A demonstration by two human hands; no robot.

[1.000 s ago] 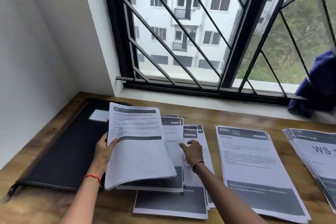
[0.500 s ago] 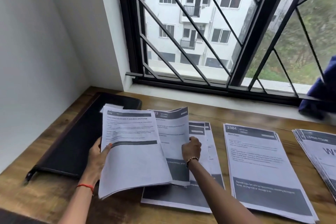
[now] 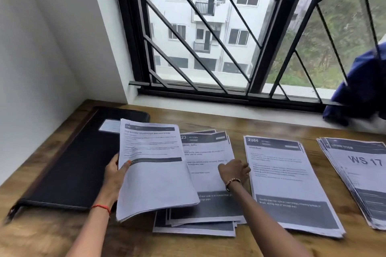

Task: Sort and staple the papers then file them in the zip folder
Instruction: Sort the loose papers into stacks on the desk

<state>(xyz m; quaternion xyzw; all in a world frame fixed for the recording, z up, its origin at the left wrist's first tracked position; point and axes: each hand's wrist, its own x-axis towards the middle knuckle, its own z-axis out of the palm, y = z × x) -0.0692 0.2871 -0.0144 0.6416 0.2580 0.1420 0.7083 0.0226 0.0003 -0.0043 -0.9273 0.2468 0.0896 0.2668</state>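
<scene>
My left hand [image 3: 113,175] grips the left edge of a sheaf of printed papers [image 3: 154,175], raised and tilted above the table. Under and to the right of it lies a loose middle pile of papers [image 3: 208,152] headed "23". My right hand [image 3: 234,171] sits at that pile's right edge, fingers curled on the top sheet. A black zip folder [image 3: 73,162] lies shut at the left, partly behind the held sheaf. No stapler is in view.
Right of the middle pile lies a pile headed "2384" [image 3: 282,173], and a fanned pile marked "WS 17" [image 3: 363,175] reaches the right edge. The wooden table [image 3: 250,127] meets a white wall at left and a barred window behind. A blue cloth [image 3: 363,89] sits on the sill.
My right hand lifted the top sheet of the middle pile by its right edge, and it now lies flatter on the pile. The held sheaf stays in my left hand. The view moved closer.
</scene>
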